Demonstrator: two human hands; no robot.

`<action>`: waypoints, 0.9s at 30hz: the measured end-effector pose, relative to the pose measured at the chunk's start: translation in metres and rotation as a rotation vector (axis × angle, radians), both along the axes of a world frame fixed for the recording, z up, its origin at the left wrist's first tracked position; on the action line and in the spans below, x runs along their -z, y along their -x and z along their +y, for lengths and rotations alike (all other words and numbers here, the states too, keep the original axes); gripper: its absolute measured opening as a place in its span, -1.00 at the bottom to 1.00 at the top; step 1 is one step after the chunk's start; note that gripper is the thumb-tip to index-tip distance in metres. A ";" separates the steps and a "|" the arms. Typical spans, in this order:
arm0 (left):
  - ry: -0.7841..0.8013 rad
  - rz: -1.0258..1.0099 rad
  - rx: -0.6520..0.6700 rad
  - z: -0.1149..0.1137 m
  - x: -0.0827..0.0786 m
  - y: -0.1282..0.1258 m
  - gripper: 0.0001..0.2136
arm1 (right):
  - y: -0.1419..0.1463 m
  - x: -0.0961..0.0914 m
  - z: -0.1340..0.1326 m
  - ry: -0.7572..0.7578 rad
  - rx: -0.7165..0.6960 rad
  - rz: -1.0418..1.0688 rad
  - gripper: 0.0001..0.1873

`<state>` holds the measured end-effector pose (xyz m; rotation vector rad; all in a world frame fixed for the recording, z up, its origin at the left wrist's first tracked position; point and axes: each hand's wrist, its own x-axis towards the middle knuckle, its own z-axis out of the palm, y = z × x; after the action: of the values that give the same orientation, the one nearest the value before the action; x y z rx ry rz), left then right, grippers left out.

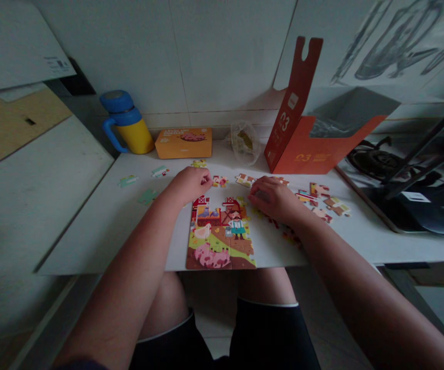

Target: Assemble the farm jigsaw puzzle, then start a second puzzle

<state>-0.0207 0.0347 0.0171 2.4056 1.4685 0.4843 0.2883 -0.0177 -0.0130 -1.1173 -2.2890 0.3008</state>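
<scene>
A partly joined farm jigsaw puzzle (222, 241) lies at the table's front edge, showing a pig, a hen, a farmer and a red barn. My left hand (191, 184) is closed just above its upper left corner, with fingers curled inward; whatever they hold is hidden. Close to those fingertips lies a loose puzzle piece with pink on it (220, 181). To the right of the puzzle, my right hand (274, 198) has bent fingers drawn together over loose pieces, and I cannot make out what is between them. A brown and white piece (245, 179) lies beside it.
Green pieces (128, 181) lie at the left; several more pieces (336, 205) are at the right. Along the wall stand a blue and yellow jug (135, 131), an orange puzzle box (184, 144), a clear plastic bag (245, 144) and an open red box (302, 154). Black equipment (418, 205) sits far right.
</scene>
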 end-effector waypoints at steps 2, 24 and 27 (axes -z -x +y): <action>-0.009 -0.003 0.003 0.001 0.002 0.001 -0.89 | -0.001 0.000 0.000 -0.014 0.016 0.023 -0.87; -0.009 0.031 -0.001 0.000 0.001 -0.003 -0.89 | -0.004 -0.002 -0.001 -0.024 0.088 0.032 -0.89; -0.006 0.056 -0.003 -0.001 -0.001 -0.003 -0.89 | -0.004 -0.003 -0.001 -0.022 0.086 0.028 -0.87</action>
<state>-0.0179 0.0338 0.0178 2.4403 1.4963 0.4263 0.2918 -0.0188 -0.0103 -1.1891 -2.2083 0.2560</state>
